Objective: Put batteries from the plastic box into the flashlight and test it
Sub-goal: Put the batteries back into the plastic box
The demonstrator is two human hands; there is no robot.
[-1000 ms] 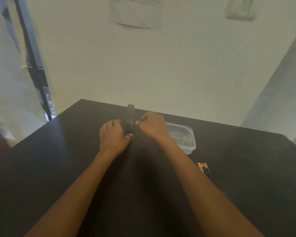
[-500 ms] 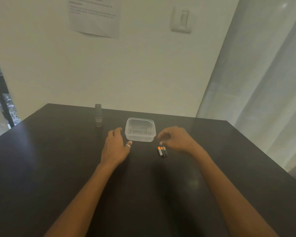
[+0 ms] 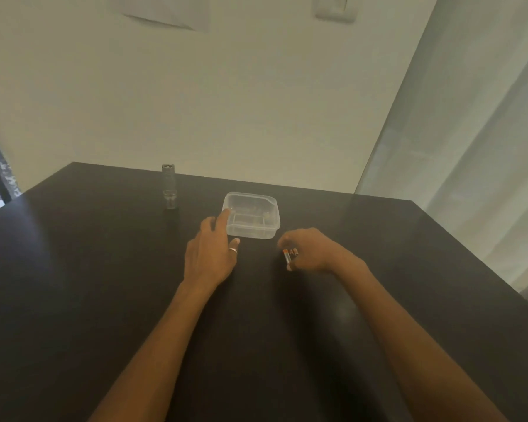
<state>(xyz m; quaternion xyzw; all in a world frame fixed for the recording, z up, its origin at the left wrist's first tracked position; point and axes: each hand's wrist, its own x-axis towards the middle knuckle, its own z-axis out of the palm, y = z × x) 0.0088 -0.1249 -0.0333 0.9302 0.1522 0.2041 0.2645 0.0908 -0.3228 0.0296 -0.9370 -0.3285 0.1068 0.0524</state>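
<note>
We closed our right hand point(image 3: 310, 251) around the batteries point(image 3: 288, 256) on the table point(image 3: 73, 269), fingers curled, pinching them, while our left hand point(image 3: 209, 257), fingers together, steadied the plastic box point(image 3: 252, 219); the flashlight point(image 3: 169, 187) stood upright, well apart.

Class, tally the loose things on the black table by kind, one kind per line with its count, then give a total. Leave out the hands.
Flashlight: 1, standing upright
Plastic box: 1, clear
Batteries: 3, side by side at the right hand
Total: 5
</note>
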